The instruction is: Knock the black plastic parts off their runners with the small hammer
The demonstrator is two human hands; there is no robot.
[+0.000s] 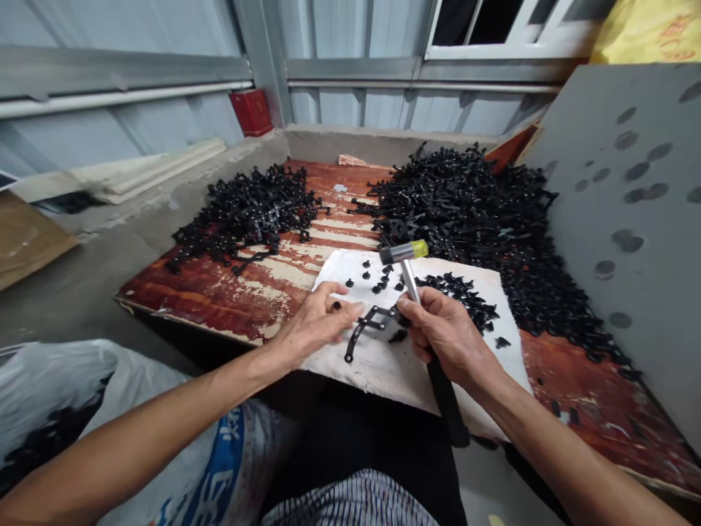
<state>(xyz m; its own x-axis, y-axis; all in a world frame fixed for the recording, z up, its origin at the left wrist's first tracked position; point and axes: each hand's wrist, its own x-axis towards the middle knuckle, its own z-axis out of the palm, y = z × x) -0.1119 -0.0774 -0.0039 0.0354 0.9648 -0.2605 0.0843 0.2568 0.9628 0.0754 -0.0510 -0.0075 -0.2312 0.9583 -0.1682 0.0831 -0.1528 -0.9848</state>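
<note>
Head view: the left hand [320, 325] — fingers closed in a pinch — grasps a black plastic runner [369, 325] over a white sheet [377, 380]. The right hand [446, 332] — fingers clenched — grasps the black handle of a small hammer [404, 252], its yellow-tipped head raised beyond the runner. Loose black plastic pieces [460, 296] lie on the sheet; heaps of black runners [465, 208] cover a red-painted wooden board [219, 292] around it.
</note>
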